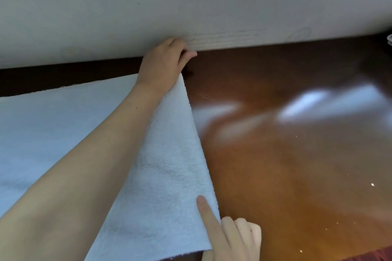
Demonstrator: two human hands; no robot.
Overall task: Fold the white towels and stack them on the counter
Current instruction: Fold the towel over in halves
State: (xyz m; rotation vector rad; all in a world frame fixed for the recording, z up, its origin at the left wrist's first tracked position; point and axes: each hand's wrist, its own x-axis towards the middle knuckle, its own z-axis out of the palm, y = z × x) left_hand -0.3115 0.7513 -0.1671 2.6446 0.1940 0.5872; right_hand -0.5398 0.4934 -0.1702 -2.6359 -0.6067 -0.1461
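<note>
The left arm reaches across the white towel (165, 176) to its far right corner by the wall (212, 6), where the left hand (164, 61) grips it, fingers curled. The towel lies spread on the brown worktop (286, 154), its right edge raised. The right hand (231, 237) lays 1 straight finger (204, 207) on the near right corner, the others curled; its thumb is hidden, so a pinch cannot be told.
</note>
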